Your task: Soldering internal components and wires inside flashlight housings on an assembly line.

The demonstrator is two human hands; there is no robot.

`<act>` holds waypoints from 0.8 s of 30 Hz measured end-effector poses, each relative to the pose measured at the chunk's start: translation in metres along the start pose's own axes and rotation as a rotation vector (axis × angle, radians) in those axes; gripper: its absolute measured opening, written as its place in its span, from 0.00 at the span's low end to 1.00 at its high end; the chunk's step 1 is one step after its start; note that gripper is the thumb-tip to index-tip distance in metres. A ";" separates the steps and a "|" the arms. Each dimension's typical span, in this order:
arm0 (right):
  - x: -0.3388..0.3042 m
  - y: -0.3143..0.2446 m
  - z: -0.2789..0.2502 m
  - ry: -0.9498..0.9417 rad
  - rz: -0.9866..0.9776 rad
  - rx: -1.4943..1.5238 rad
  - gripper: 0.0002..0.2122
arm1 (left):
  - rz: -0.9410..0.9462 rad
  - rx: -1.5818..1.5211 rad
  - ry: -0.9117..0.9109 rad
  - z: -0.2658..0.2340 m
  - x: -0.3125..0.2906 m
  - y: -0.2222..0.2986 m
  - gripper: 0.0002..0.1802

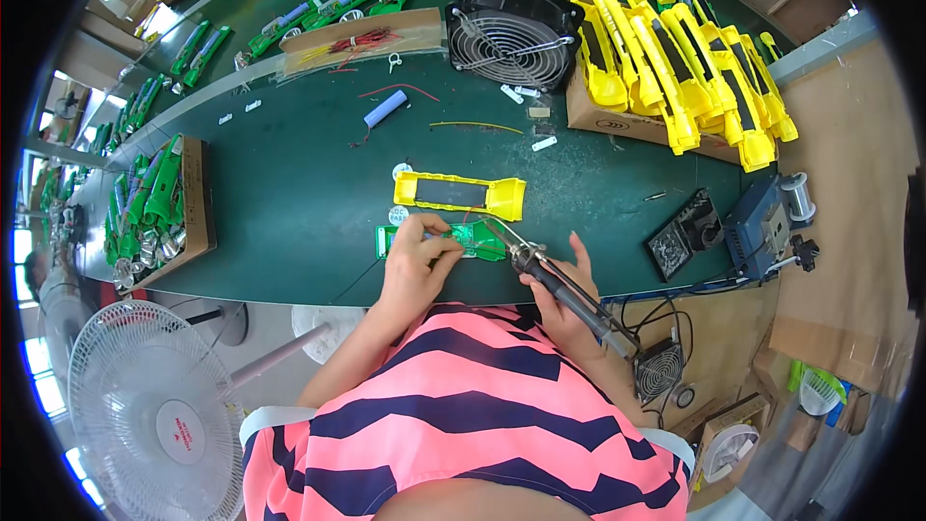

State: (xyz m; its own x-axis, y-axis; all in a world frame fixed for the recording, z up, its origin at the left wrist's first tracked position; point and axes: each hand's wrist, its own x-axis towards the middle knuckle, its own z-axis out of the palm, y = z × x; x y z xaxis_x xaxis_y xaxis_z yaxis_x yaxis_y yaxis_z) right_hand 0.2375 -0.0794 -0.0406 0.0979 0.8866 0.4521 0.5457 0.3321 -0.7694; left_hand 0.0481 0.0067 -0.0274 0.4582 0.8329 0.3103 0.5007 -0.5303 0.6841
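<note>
My right hand (564, 297) is wrapped round the dark handle of a soldering iron (569, 297), thumb raised. The iron's metal tip slants up and left to the right part of a green plastic lamp housing (490, 241). Inside that housing sits a small green circuit board, with thin wires by it. Over the housing's left part, my left hand (417, 265) pinches thumb and fingers together; what they hold is too small to make out. Just beyond lies a yellow casing half (451, 193) with a dark panel.
A black fan (511, 39) and a carton (617, 121) piled with yellow casings (675, 58) stand at the back. Left, another carton (198, 198) holds green housings. A blue battery cell (386, 109) lies mid-table; a blue soldering station (757, 227) stands right.
</note>
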 end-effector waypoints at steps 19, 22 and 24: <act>-0.028 0.007 0.035 0.313 0.562 0.717 0.09 | -0.084 -0.006 -0.054 -0.002 0.010 0.002 0.05; -0.027 0.006 0.035 0.329 0.580 0.726 0.09 | -0.079 0.004 -0.056 -0.003 0.011 0.003 0.05; -0.027 0.006 0.035 0.326 0.579 0.724 0.09 | -0.085 0.009 -0.060 -0.003 0.010 0.001 0.05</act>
State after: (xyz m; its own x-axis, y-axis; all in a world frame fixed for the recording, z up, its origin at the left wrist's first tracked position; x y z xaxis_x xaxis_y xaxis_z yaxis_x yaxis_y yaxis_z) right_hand 0.2089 -0.0900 -0.0735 0.4736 0.8784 -0.0636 -0.2903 0.0876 -0.9529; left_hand 0.0512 0.0148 -0.0216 0.4566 0.8643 0.2111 0.5461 -0.4596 0.7004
